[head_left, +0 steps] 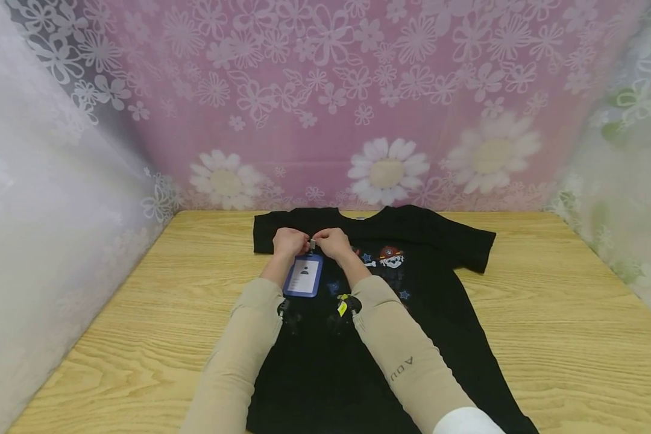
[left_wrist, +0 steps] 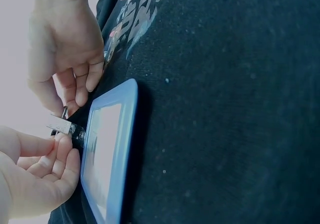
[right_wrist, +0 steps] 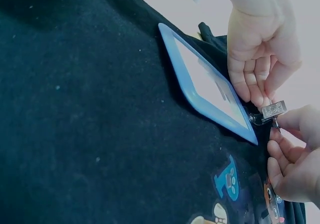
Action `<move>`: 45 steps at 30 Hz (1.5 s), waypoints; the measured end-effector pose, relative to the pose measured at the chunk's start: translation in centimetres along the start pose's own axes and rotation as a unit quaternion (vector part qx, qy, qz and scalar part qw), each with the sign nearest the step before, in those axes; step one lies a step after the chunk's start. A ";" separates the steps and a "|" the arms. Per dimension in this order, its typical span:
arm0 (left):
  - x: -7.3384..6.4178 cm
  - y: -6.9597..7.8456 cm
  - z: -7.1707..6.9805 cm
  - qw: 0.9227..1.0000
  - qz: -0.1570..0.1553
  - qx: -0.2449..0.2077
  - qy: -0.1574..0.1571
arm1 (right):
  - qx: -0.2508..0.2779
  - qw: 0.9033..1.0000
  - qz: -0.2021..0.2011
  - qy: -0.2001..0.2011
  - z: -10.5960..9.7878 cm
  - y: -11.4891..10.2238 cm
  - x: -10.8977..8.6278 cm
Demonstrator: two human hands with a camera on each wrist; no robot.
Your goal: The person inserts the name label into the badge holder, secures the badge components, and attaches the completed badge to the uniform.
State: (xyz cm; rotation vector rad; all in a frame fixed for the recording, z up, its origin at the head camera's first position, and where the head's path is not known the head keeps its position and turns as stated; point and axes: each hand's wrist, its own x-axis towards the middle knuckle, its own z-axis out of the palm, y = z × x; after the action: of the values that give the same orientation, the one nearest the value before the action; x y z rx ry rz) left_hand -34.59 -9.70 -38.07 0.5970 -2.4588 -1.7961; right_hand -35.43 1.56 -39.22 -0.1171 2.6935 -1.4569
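Note:
A black T-shirt [head_left: 314, 374] is spread on the table, with cartoon prints on its chest. On its chest lies a blue-framed ID badge [head_left: 302, 293] with a white card inside. The badge's metal clip [right_wrist: 273, 110] stands up from the badge's top end, close to the shirt cloth. My left hand [head_left: 290, 242] pinches the clip from one side between thumb and fingers. From the other side my right hand [head_left: 332, 242] pinches the clip's small end piece, its other fingers curled near the shirt. Fingertips partly hide the clip.
The wood-grain table [head_left: 119, 337] extends on both sides of the shirt. A pink flowered curtain [head_left: 314, 132] hangs behind the table, with pale cloth [head_left: 49, 211] at the left and more at the right. The shirt's sleeve [head_left: 466, 241] spreads toward the right.

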 end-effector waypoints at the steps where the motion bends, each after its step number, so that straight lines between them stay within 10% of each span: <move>1: 0.0 0.0 0.0 1.000 0.008 0.005 -0.004 | -0.001 1.000 -0.002 -0.007 0.0 0.0 0.0; 12: -0.5 0.0 -0.2 0.997 0.068 0.027 -0.035 | 0.033 0.999 0.017 -0.019 -1.4 0.8 0.0; 20: -0.5 0.1 -0.3 0.996 0.066 0.028 -0.057 | -0.050 0.996 0.016 -0.073 -2.2 0.7 -0.1; 45: -0.4 0.2 -0.7 0.972 0.134 0.165 -0.103 | 0.040 0.992 0.092 -0.076 -1.5 0.5 0.0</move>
State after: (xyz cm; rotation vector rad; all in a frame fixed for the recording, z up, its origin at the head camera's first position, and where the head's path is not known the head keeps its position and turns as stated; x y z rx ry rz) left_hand -34.10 -10.14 -37.57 0.0787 -2.8357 -1.4258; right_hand -35.61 3.08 -38.76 0.0231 2.4506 -1.4359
